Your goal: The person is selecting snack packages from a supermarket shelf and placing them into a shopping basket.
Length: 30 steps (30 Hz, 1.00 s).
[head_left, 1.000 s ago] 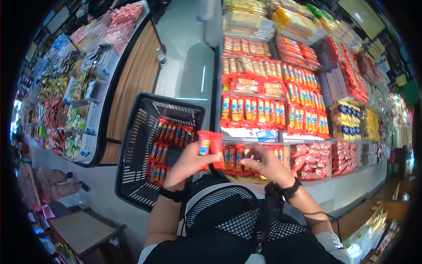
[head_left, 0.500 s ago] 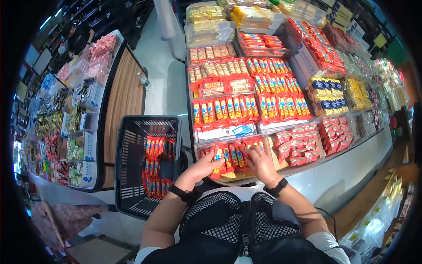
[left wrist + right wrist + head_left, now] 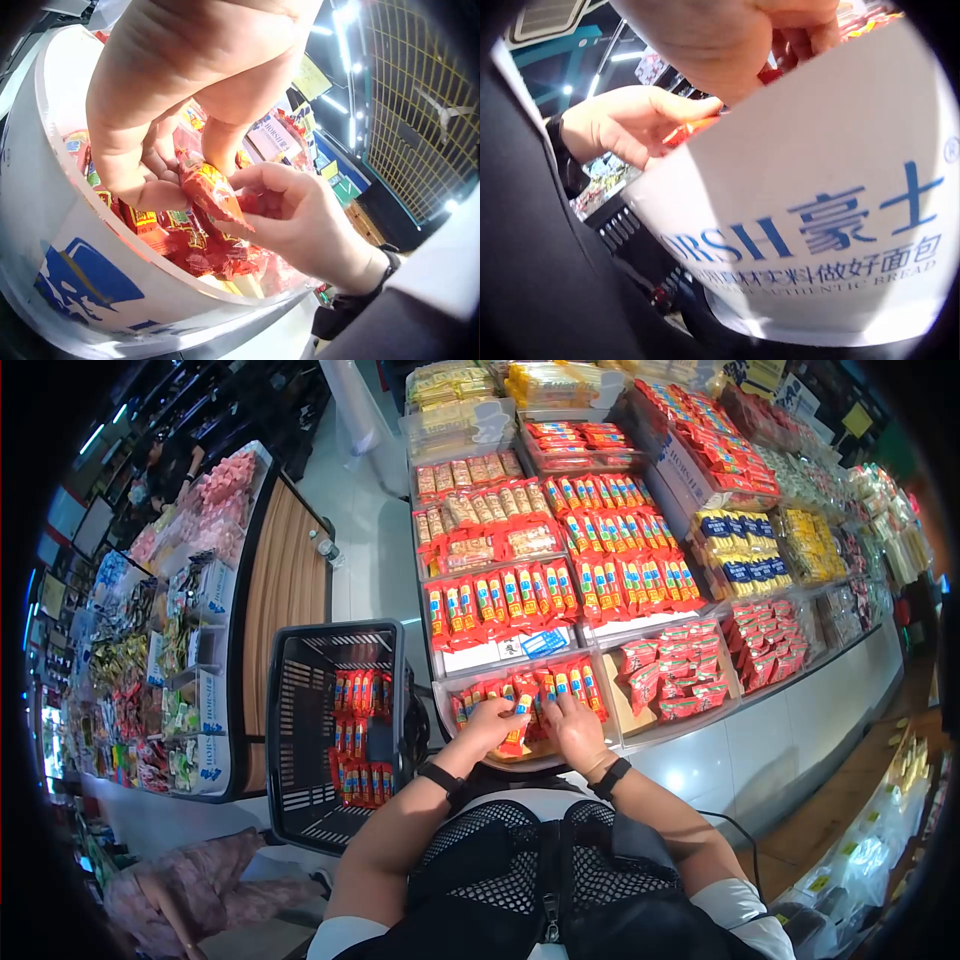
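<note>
In the head view my left hand [image 3: 488,726] pinches a red snack packet [image 3: 522,712] with a yellow and blue label, low over the front bin of similar packets [image 3: 568,678]. The left wrist view shows this packet [image 3: 214,191] tilted between thumb and fingers. Close beside it, my right hand [image 3: 578,732] reaches into the same bin. Its curled fingers hold a red packet [image 3: 247,201], mostly hidden by the hand. The right wrist view shows the white bin front [image 3: 802,187] with blue lettering, which hides the lower part of the hands' work.
A black shopping basket [image 3: 285,760] with rows of red packets stands to the left. Behind the bin rise stepped trays of packets [image 3: 500,600]. Pink-red packets [image 3: 680,675] fill the bin to the right. A wood-sided display [image 3: 285,560] and a person in patterned clothing [image 3: 215,880] are at left.
My left hand has come from beside the basket, right and down to the front bin, holding a packet. My right hand has lowered among the packets there. The head view has shifted.
</note>
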Tool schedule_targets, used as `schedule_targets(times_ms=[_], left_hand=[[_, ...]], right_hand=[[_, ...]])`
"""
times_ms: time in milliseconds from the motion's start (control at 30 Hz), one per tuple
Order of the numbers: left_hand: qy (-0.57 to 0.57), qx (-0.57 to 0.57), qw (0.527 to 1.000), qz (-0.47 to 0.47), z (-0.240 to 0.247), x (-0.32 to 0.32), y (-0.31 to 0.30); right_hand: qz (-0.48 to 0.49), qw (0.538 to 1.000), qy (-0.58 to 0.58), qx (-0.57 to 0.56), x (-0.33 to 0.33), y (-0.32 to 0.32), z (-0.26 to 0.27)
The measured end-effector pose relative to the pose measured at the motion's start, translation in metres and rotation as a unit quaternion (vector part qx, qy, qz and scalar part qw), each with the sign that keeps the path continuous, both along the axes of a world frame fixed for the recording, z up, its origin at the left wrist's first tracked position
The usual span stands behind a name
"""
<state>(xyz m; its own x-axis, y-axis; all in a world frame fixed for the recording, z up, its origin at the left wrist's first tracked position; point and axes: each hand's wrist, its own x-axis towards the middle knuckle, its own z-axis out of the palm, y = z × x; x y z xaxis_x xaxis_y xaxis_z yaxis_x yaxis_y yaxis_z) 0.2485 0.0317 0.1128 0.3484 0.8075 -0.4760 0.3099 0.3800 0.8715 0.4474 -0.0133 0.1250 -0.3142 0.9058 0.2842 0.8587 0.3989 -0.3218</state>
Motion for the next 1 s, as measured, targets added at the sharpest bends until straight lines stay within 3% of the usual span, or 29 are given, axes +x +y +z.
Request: schedule_targets(times_ms=[67, 133, 200, 267, 300, 333, 400, 467, 667, 800, 867, 967, 1000], left_hand=[[0.004, 0.008, 1.0, 0.019, 0.001, 0.003, 0.002], [0.009, 0.015, 0.999, 0.039, -0.003, 0.004, 0.002], [0.001, 0.024, 0.995, 0.095, -0.011, 0.003, 0.002], [0.045, 0.055, 0.994, 0.084, -0.018, 0.004, 0.005], [0.089, 0.086, 0.99, 0.071, -0.024, 0.006, 0.007], [0.087, 0.088, 0.99, 0.07, -0.029, 0.009, 0.009], [0.134, 0.126, 0.979, 0.085, -0.036, 0.018, 0.011], [0.139, 0.093, 0.983, 0.072, -0.04, 0.026, 0.014], [0.208, 0.067, 0.975, 0.031, -0.009, 0.045, 0.016], [0.253, 0.122, 0.96, 0.009, -0.012, 0.052, 0.015], [0.273, 0.153, 0.95, 0.005, -0.011, 0.053, 0.016], [0.264, 0.111, 0.958, 0.012, 0.003, 0.053, 0.013], [0.257, 0.117, 0.959, 0.029, 0.004, 0.051, 0.011]], right_hand=[[-0.024, 0.999, 0.026, -0.006, 0.002, 0.001, 0.014], [-0.097, 0.987, 0.128, -0.007, 0.005, 0.003, 0.035], [-0.083, 0.982, 0.167, 0.041, 0.016, 0.007, 0.043], [-0.155, 0.941, 0.291, -0.075, 0.022, 0.004, 0.058], [-0.153, 0.94, 0.298, -0.07, 0.026, 0.005, 0.06], [-0.154, 0.94, 0.298, -0.068, 0.03, 0.006, 0.063], [-0.164, 0.92, 0.302, -0.187, 0.035, 0.008, 0.066], [-0.161, 0.924, 0.301, -0.175, 0.034, 0.01, 0.062], [-0.155, 0.947, 0.097, -0.266, 0.009, 0.029, 0.065], [-0.178, 0.929, 0.003, -0.324, -0.003, 0.06, 0.046], [-0.193, 0.924, 0.011, -0.33, -0.008, 0.068, 0.028], [-0.212, 0.937, 0.066, -0.268, -0.013, 0.061, 0.022], [-0.198, 0.931, 0.132, -0.275, -0.011, 0.056, 0.026]])
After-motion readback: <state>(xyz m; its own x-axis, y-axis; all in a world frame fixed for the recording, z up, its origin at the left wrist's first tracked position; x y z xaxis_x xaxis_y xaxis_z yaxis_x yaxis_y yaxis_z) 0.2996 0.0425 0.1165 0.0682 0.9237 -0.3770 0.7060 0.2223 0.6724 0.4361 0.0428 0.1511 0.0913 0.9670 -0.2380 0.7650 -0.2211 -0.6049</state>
